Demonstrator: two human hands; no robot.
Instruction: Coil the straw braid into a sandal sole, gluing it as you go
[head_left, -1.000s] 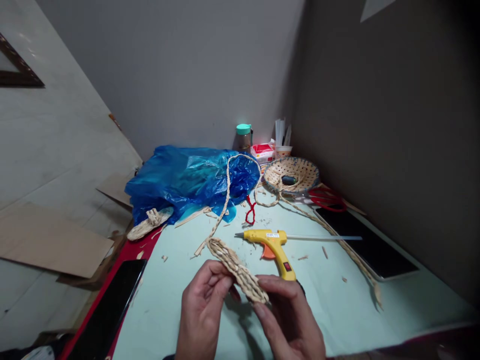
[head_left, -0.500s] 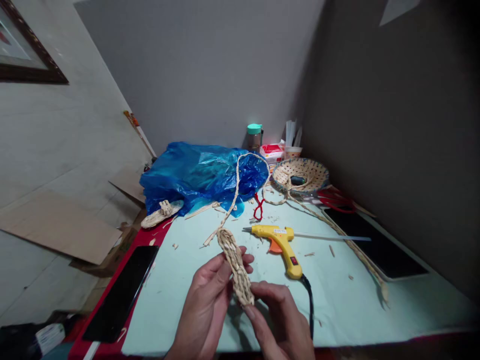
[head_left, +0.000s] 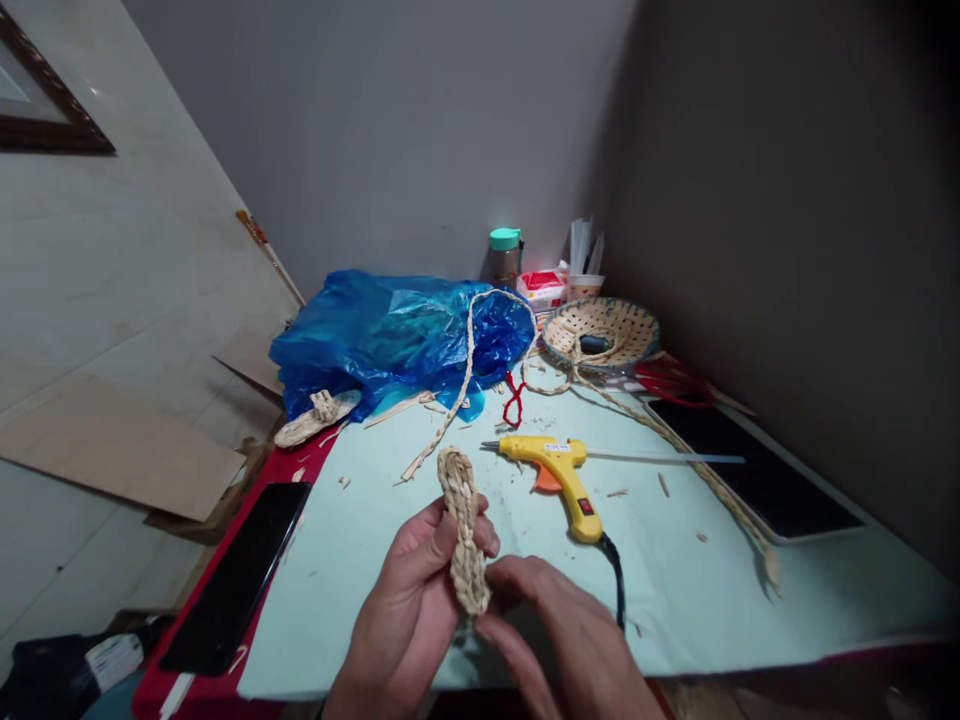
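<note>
I see the straw sole point(head_left: 466, 550) at lower centre, held in the left hand point(head_left: 411, 578); I can't tell whether the right hand point(head_left: 566, 630) grips its near end; right of upper centre, a basket point(head_left: 634, 328) holds a dark object point(head_left: 595, 344), a cup point(head_left: 586, 289) sticks point(head_left: 580, 247)

The left fingers point(head_left: 486, 538) hold 1 braided straw piece point(head_left: 468, 555).

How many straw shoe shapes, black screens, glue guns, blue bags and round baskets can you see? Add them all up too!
Straw shoe shapes: 2 (held shape, resting shape)
Black screens: 2 (left screen, right screen)
Glue gun: 1
Blue bag: 1
Round basket: 1
Total: 7
</note>
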